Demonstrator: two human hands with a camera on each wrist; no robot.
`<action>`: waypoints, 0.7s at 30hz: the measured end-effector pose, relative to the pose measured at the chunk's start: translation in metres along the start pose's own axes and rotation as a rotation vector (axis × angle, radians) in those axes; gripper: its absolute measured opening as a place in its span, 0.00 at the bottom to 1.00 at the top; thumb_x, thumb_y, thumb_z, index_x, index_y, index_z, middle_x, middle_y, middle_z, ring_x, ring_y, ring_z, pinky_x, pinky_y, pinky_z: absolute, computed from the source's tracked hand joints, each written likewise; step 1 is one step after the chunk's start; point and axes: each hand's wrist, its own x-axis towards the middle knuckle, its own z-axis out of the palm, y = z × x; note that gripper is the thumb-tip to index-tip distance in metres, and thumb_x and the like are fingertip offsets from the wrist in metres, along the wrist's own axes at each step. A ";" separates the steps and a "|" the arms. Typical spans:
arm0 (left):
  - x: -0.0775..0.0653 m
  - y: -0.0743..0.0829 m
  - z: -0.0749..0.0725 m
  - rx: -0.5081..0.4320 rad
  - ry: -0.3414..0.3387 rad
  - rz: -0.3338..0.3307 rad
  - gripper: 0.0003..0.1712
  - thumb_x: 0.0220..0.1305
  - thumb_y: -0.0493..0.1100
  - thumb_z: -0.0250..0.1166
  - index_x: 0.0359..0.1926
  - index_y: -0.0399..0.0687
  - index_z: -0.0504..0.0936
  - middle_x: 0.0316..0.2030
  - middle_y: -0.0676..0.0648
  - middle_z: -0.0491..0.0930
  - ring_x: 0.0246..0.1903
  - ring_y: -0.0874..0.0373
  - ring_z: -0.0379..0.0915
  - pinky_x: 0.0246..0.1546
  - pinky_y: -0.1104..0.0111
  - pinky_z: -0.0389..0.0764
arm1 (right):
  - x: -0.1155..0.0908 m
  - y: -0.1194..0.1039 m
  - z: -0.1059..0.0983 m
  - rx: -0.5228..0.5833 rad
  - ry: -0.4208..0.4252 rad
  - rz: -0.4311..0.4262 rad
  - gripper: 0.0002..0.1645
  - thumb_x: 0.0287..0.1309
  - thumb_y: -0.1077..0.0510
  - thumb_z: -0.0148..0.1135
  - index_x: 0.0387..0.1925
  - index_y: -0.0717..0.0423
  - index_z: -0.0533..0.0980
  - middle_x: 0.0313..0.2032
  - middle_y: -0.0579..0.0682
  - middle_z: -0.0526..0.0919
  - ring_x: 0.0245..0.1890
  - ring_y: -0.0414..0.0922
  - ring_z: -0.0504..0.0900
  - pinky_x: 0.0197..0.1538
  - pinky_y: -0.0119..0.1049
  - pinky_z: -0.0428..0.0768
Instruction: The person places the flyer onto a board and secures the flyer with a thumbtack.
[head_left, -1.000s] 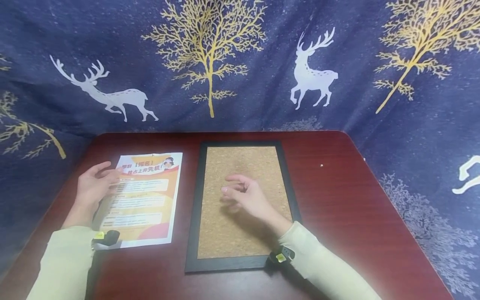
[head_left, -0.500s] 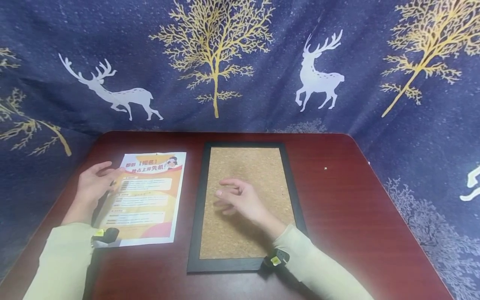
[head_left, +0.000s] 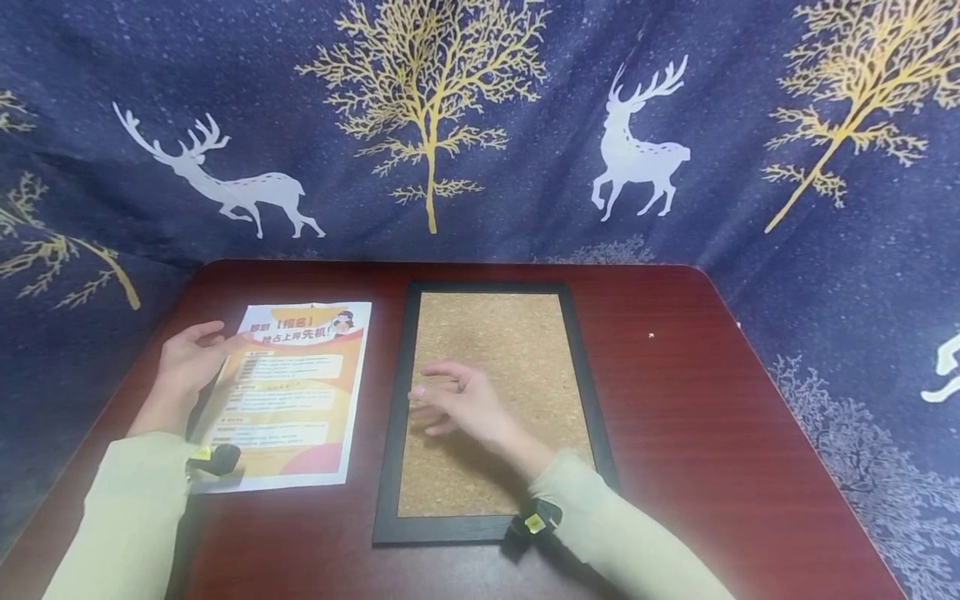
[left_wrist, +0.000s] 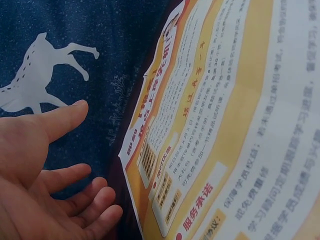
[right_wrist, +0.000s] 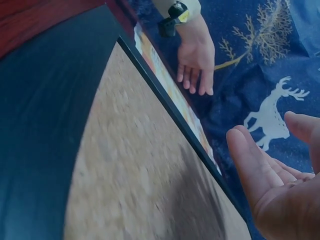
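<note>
A printed poster (head_left: 300, 400) with an orange and white design lies on the left of the table, its text also visible in the left wrist view. Over its left edge is my left hand (head_left: 197, 357), fingers loosely spread and holding nothing; the left wrist view has a gap between fingers and paper. A cork board (head_left: 502, 333) with a black frame (head_left: 435, 530) lies to the right of the poster. My right hand (head_left: 468, 404) hovers above the cork's left half, fingers relaxed and apart, casting a shadow on it. In the right wrist view nothing sits in its grasp.
The dark red table (head_left: 697, 442) extends right of the board. A tiny pale bit (head_left: 651, 336) lies there. Behind and beside the table hangs a blue cloth (head_left: 517, 167) with printed deer and trees. Each wrist wears a small black device.
My right hand has moved left over the cork board, toward the poster. The left hand stays almost in place. The whole head view has shifted slightly.
</note>
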 end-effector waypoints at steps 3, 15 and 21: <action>0.001 0.000 0.000 -0.008 -0.006 -0.011 0.52 0.65 0.61 0.64 0.78 0.40 0.52 0.73 0.30 0.57 0.69 0.36 0.56 0.67 0.46 0.62 | 0.002 0.002 0.006 0.006 -0.002 0.019 0.34 0.63 0.59 0.68 0.66 0.66 0.69 0.48 0.64 0.85 0.45 0.63 0.86 0.39 0.50 0.86; 0.006 -0.001 -0.001 0.001 -0.073 -0.022 0.54 0.66 0.62 0.64 0.79 0.40 0.49 0.74 0.30 0.55 0.69 0.36 0.56 0.67 0.45 0.61 | 0.007 0.013 0.022 0.065 -0.036 0.043 0.30 0.62 0.62 0.67 0.63 0.68 0.70 0.48 0.65 0.85 0.41 0.57 0.88 0.37 0.50 0.87; 0.011 0.001 0.001 0.010 -0.083 -0.034 0.54 0.66 0.60 0.64 0.78 0.37 0.48 0.73 0.28 0.55 0.69 0.36 0.56 0.68 0.45 0.60 | 0.008 0.015 0.028 0.071 -0.051 0.051 0.31 0.63 0.61 0.67 0.64 0.68 0.70 0.48 0.65 0.85 0.40 0.55 0.88 0.37 0.49 0.87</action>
